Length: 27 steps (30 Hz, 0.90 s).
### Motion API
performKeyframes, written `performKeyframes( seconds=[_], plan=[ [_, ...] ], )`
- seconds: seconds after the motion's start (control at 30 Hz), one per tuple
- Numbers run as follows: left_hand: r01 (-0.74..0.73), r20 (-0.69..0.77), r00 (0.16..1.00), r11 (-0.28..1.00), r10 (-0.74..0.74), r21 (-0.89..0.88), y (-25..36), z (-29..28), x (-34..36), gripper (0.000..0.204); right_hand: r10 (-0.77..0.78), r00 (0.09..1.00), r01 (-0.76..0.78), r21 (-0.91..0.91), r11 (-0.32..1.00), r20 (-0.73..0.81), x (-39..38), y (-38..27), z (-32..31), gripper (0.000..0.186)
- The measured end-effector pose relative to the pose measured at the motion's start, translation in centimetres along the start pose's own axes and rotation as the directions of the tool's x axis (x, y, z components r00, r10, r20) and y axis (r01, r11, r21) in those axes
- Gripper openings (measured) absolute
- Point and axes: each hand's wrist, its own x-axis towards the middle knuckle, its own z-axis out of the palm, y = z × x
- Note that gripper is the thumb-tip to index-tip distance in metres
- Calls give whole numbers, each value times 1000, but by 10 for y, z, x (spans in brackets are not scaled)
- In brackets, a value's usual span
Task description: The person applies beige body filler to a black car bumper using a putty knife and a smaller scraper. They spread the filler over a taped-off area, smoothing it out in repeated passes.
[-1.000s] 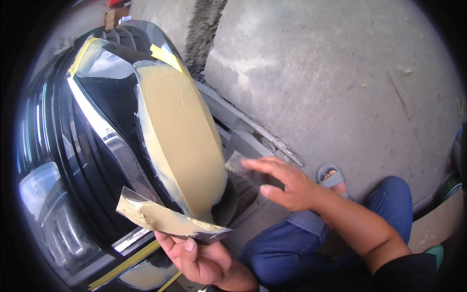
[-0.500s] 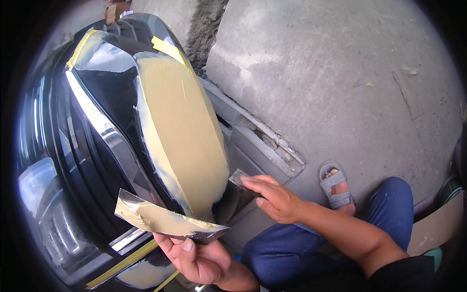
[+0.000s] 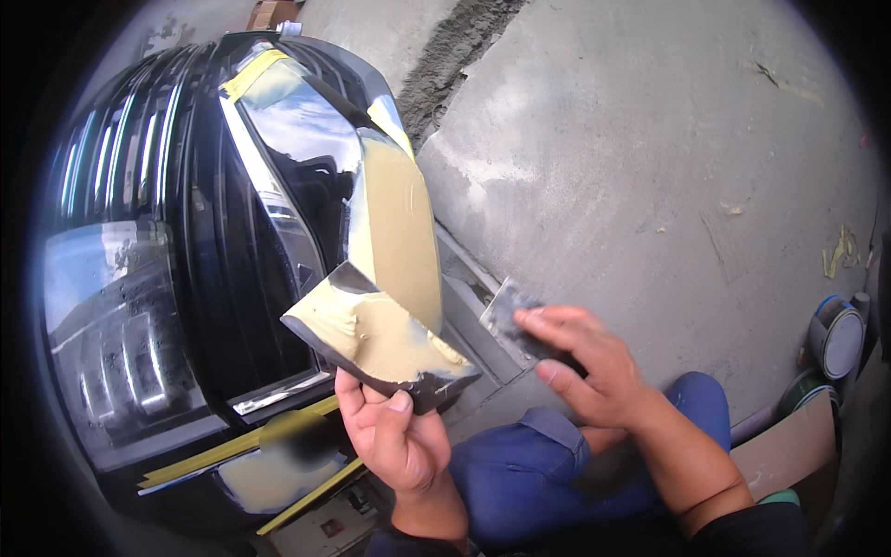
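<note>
My left hand (image 3: 401, 441) grips a dark, flat putty board (image 3: 348, 277) from below, its fingers underneath and its thumb on the near edge. Cream body filler (image 3: 371, 327) lies thickly across the board. In my right hand (image 3: 599, 367) is a thin, greyish putty spreader (image 3: 507, 317), pinched between fingers and thumb with its blade pointing away to the left. The spreader is apart from the board. Beyond the board stands a black car body part (image 3: 209, 306), whose right corner carries a broad, smooth coat of cream filler (image 3: 401, 232). The board hides that coat's lower end.
Yellow masking tape (image 3: 255, 76) edges the far corner and the lower trim. Below sits another filler patch (image 3: 278, 480). A rough trench (image 3: 455, 60) crosses the concrete floor (image 3: 650, 148). Paint cans (image 3: 840, 339) and cardboard (image 3: 784, 450) stand at the right, beside my bent knees (image 3: 701, 408).
My left hand has raised the board rightward and tilted it, covering the lower filler coat. My right hand has moved right and slightly up with the spreader. The view has shifted.
</note>
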Motion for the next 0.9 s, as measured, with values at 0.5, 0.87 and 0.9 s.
performKeyframes(
  seconds=[0.5, 0.87, 0.9],
  plan=[
    [-167, 33, 985, 986, 167, 1, 59, 34, -12, 54, -161, 952, 294, -627, 721, 261, 35, -122, -55, 45],
    [-40, -62, 998, 975, 27, -217, 33, 60, 24, 60, 337, 933, -269, 379, 885, -125, 59, -125, -122, 44],
    [115, 1, 993, 940, -121, -320, 26, 65, 28, 61, 420, 896, -324, 436, 840, -142, 63, -122, -125, 47]
  ],
)
